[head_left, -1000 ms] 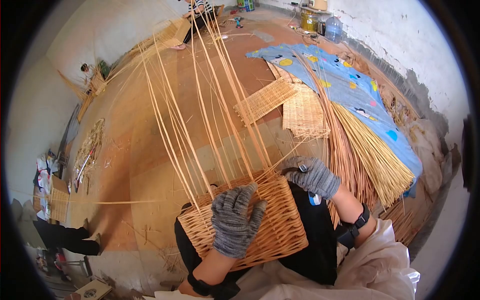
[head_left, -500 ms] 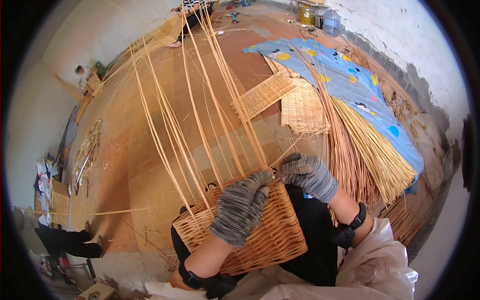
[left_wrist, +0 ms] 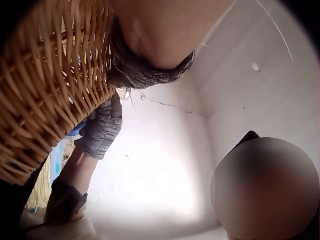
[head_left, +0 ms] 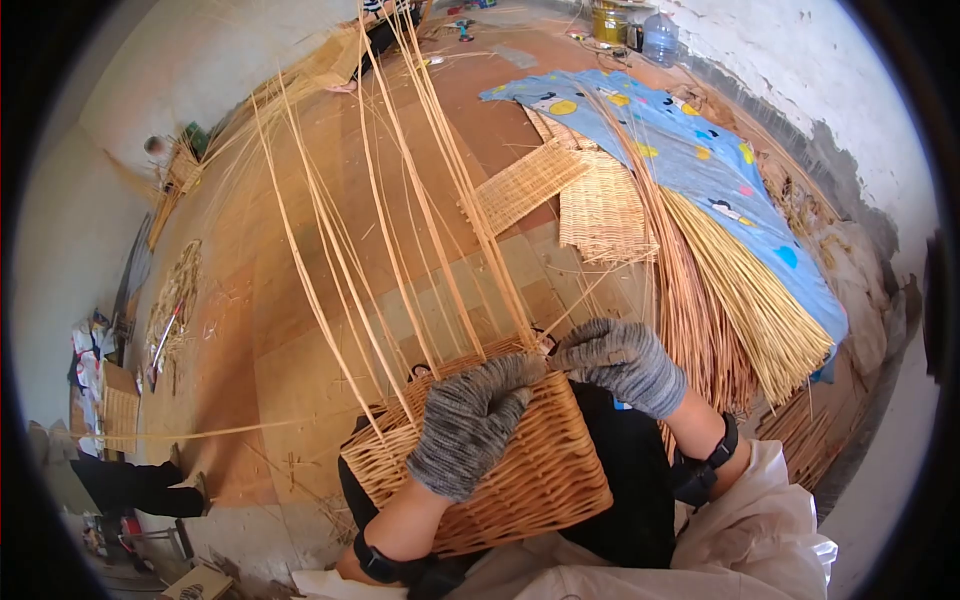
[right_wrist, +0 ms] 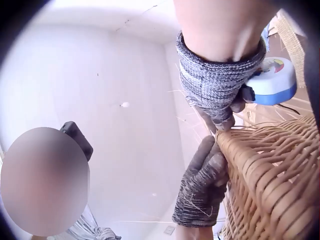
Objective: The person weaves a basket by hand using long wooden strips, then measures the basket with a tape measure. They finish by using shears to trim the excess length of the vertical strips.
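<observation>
A partly woven wicker basket lies tilted across the person's lap, with long upright strands rising from its far edge. Over its near face, the left hand in a grey knit glove grips the rim near the right corner. The right hand, gloved alike, pinches a thin wicker strand at that same corner, fingertips almost meeting the left ones. In the right wrist view both hands come together at the basket's corner. Beside the right hand there, a blue and white rounded case shows.
Flat woven panels lie on the floor ahead. To the right are bundles of brown rods and yellow rods, beside a blue patterned cloth. Wicker scraps lie at left. Another person sits at the far end.
The left hand has moved from the basket's middle to its right corner, where its fingers have closed on the rim. The right hand has shifted slightly and stays at that corner.
</observation>
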The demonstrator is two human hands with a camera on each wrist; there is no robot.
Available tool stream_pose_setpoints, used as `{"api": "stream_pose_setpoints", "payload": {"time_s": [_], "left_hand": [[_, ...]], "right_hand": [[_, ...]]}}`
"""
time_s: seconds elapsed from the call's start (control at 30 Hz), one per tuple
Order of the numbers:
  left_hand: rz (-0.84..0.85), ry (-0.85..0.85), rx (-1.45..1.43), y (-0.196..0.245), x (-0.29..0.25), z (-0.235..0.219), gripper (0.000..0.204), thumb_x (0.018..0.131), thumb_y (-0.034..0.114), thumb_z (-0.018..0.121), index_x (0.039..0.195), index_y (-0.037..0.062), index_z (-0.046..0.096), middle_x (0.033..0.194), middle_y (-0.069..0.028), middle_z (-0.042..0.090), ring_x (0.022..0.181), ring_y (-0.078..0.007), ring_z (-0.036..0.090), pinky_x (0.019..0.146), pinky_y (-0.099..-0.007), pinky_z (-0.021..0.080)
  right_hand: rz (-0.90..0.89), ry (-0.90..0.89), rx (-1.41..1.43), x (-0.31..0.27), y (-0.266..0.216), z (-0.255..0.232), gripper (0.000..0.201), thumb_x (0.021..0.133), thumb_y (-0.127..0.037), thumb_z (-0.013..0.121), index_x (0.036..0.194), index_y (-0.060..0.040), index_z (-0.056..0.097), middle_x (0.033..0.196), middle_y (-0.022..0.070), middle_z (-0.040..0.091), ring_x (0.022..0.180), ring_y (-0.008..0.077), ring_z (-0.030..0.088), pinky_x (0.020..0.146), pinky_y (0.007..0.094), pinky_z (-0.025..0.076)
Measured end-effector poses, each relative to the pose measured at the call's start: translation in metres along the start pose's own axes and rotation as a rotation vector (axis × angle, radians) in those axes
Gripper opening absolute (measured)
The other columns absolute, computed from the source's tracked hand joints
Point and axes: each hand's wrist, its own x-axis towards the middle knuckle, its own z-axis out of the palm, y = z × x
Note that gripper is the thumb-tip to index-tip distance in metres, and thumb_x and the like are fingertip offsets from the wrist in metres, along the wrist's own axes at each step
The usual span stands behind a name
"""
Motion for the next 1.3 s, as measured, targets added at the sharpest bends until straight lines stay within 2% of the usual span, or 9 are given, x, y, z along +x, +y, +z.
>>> {"api": "stream_pose_setpoints", "payload": {"time_s": [0.23, 0.47, 0.57, 0.63, 0.67, 0.83, 1.03, 1.23, 1.3], "left_hand": [[0.106, 0.229, 0.096, 0.009, -0.013, -0.034, 0.022, 0.078, 0.002, 0.068, 0.099, 0.0039, 0.068, 0.087, -0.0092, 0.068, 0.079, -0.0143, 0.063, 0.073, -0.0256, 0.05], [0.44, 0.127, 0.908, 0.004, -0.008, -0.015, 0.016, 0.079, 0.014, 0.066, 0.094, 0.0107, 0.069, 0.084, -0.005, 0.066, 0.077, -0.0222, 0.061, 0.071, -0.0325, 0.051], [0.437, 0.045, 1.025, 0.008, -0.001, -0.01, 0.014, 0.079, 0.016, 0.063, 0.092, 0.0116, 0.068, 0.083, -0.005, 0.065, 0.078, -0.0238, 0.06, 0.071, -0.0346, 0.05], [0.413, 0.001, 1.059, 0.012, 0.003, -0.01, 0.013, 0.079, 0.015, 0.063, 0.091, 0.0103, 0.067, 0.082, -0.0061, 0.063, 0.078, -0.0243, 0.06, 0.071, -0.0348, 0.05], [0.363, 0.013, 0.976, 0.013, 0.006, -0.01, 0.013, 0.079, 0.015, 0.063, 0.09, 0.0097, 0.066, 0.081, -0.0068, 0.063, 0.078, -0.0249, 0.06, 0.07, -0.0352, 0.05], [0.188, 0.092, 0.688, 0.004, 0.007, -0.01, 0.013, 0.076, 0.014, 0.064, 0.087, 0.0076, 0.064, 0.08, -0.0101, 0.062, 0.073, -0.0275, 0.061, 0.067, -0.0355, 0.051], [0.481, 0.272, 0.821, -0.004, 0.004, -0.004, 0.021, 0.074, 0.014, 0.068, 0.095, 0.0094, 0.066, 0.079, -0.0089, 0.063, 0.071, -0.025, 0.062, 0.065, -0.034, 0.052], [0.534, 0.183, 0.719, -0.004, 0.007, -0.007, 0.017, 0.08, 0.013, 0.064, 0.097, 0.0101, 0.066, 0.082, -0.0082, 0.064, 0.072, -0.0249, 0.063, 0.066, -0.0341, 0.052], [0.36, 0.144, 0.58, -0.002, 0.008, -0.008, 0.013, 0.081, 0.012, 0.062, 0.094, 0.0089, 0.066, 0.083, -0.009, 0.064, 0.073, -0.0257, 0.062, 0.067, -0.034, 0.051]], "right_hand": [[0.15, 0.019, -0.044, 0.0, -0.028, -0.002, 0.031, 0.077, -0.005, 0.063, 0.108, -0.0118, 0.066, 0.1, 0.0131, 0.065, 0.086, 0.0252, 0.064, 0.075, 0.0293, 0.053], [0.123, 0.0, -0.151, -0.002, -0.026, 0.002, 0.029, 0.079, -0.008, 0.063, 0.108, -0.0108, 0.066, 0.104, 0.0128, 0.063, 0.092, 0.0263, 0.063, 0.081, 0.0329, 0.051], [0.456, -0.031, 0.131, 0.008, -0.041, -0.005, 0.026, 0.081, -0.009, 0.062, 0.106, -0.0105, 0.066, 0.102, 0.0123, 0.063, 0.092, 0.0284, 0.061, 0.083, 0.0351, 0.049], [0.196, -0.006, -0.007, 0.004, -0.015, 0.003, 0.025, 0.081, -0.01, 0.062, 0.105, -0.0099, 0.066, 0.101, 0.0125, 0.063, 0.091, 0.029, 0.061, 0.083, 0.035, 0.049], [0.064, 0.005, -0.075, 0.002, -0.004, 0.006, 0.024, 0.081, -0.011, 0.062, 0.105, -0.0096, 0.066, 0.101, 0.0126, 0.063, 0.09, 0.0293, 0.061, 0.083, 0.035, 0.049], [0.13, -0.047, -0.021, 0.016, -0.011, 0.002, 0.017, 0.081, -0.011, 0.062, 0.098, -0.0079, 0.065, 0.095, 0.013, 0.063, 0.09, 0.0298, 0.06, 0.081, 0.036, 0.048], [0.139, -0.042, -0.047, 0.014, -0.014, 0.001, 0.014, 0.082, -0.011, 0.061, 0.094, -0.0057, 0.065, 0.09, 0.0134, 0.063, 0.087, 0.0309, 0.06, 0.079, 0.0368, 0.049], [0.14, -0.128, 0.145, 0.02, -0.007, -0.009, 0.015, 0.081, -0.013, 0.062, 0.093, -0.0056, 0.067, 0.093, 0.0125, 0.064, 0.087, 0.0293, 0.062, 0.077, 0.0345, 0.05], [0.181, -0.152, 0.141, 0.024, -0.013, -0.012, 0.015, 0.08, -0.014, 0.063, 0.093, -0.006, 0.067, 0.093, 0.0117, 0.065, 0.087, 0.0284, 0.062, 0.077, 0.034, 0.05]]}}
